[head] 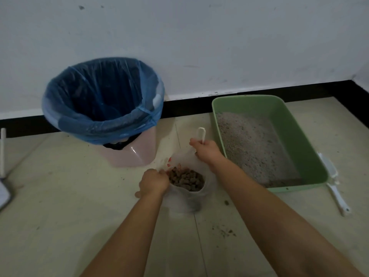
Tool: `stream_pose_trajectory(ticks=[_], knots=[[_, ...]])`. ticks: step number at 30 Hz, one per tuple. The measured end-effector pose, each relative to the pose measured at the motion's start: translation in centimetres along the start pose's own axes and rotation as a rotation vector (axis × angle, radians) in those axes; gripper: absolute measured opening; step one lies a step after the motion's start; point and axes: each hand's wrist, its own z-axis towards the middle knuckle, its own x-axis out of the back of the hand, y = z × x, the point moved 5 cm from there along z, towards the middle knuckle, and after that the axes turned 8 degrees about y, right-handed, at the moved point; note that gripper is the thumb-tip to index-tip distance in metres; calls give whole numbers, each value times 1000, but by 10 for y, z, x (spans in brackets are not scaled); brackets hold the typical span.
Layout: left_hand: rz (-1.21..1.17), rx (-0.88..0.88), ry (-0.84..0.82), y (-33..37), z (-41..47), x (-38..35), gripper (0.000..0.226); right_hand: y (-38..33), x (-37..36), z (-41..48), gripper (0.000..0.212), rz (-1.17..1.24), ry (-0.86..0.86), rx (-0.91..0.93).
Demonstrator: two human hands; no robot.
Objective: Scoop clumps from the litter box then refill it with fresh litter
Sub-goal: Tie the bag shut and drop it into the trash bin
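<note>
A white plastic bag [186, 200] stands open on the floor, holding brown litter pellets [187, 179]. My left hand [152, 181] grips the bag's near left rim. My right hand [206, 149] holds the far rim and one white handle loop [201, 133] that sticks up. To the right lies the green litter box [295, 124] with pale grey litter [253, 144] spread in it. A white scoop [335, 186] lies on the floor against the box's right side.
A pink bin with a blue liner [103, 100] stands at the left against the white wall. Dark crumbs [225, 231] are scattered on the tiles near my right forearm. A white pole and flat object [3, 156] lie at the far left edge.
</note>
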Motion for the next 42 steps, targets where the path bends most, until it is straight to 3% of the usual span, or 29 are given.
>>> stream_pose_trajectory(ticks=[2, 5, 9, 12, 14, 17, 19, 22, 26, 30, 35, 39, 42], knots=[[-113, -166, 121, 11, -11, 13, 39, -17, 8, -19, 31, 7, 14, 149], [-443, -341, 276, 36, -39, 44, 40, -50, 28, -54, 40, 14, 100, 399], [-835, -478, 358, 73, -57, 81, 41, -87, 60, -91, 39, 585, 49, 403], [-989, -513, 334, 96, -69, 94, 34, -100, 80, -97, 35, 749, 67, 492], [-951, -445, 188, 101, -68, 85, 26, -94, 81, -86, 36, 617, 99, 503], [-853, -223, -137, 84, -59, 57, 13, -60, 69, -63, 41, -10, 59, 524], [-799, -211, -274, 79, -60, 50, 7, -42, 65, -59, 41, -211, -24, 577], [-685, -345, -335, 91, -71, 54, 19, -41, 60, -67, 38, -287, -146, 618], [-728, -433, -425, 107, -83, 50, 25, -43, 48, -70, 37, -399, -271, 649], [-677, -487, -380, 115, -83, 42, 17, -41, 50, -69, 41, -420, -329, 683], [-911, -247, -308, 104, -65, 38, 12, -29, 61, -53, 29, -370, -377, 638], [-1005, -147, -376, 98, -56, 39, 20, -16, 75, -39, 26, -497, -252, 683], [-1087, -99, -406, 96, -47, 39, 37, -10, 87, -30, 19, -263, -84, 581]])
